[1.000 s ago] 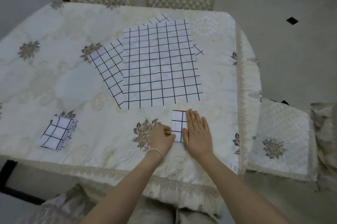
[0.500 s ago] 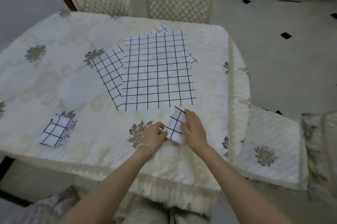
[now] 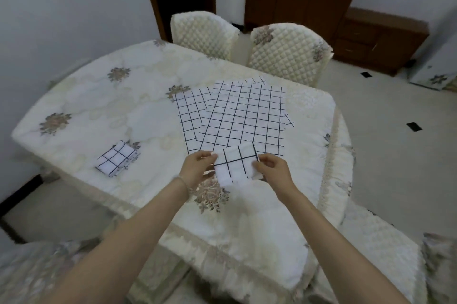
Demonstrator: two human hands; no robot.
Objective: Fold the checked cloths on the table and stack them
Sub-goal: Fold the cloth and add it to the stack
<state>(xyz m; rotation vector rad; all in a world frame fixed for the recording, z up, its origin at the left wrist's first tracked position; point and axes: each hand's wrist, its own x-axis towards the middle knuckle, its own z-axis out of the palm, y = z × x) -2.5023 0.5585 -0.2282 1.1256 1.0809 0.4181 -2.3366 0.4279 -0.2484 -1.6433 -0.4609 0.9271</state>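
A small folded white cloth with black checks (image 3: 235, 165) is held above the near part of the surface (image 3: 99, 111), its left edge pinched by the left hand (image 3: 197, 167) and its right edge by the fingers (image 3: 259, 164) of the right hand (image 3: 272, 167). Behind it, unfolded checked cloths (image 3: 242, 118) are spread flat. A folded checked stack (image 3: 116, 161) is lying well apart, to the left.

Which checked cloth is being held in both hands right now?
The small folded cloth nearest the person, pinched between left hand and right hand; the others lie on the table.
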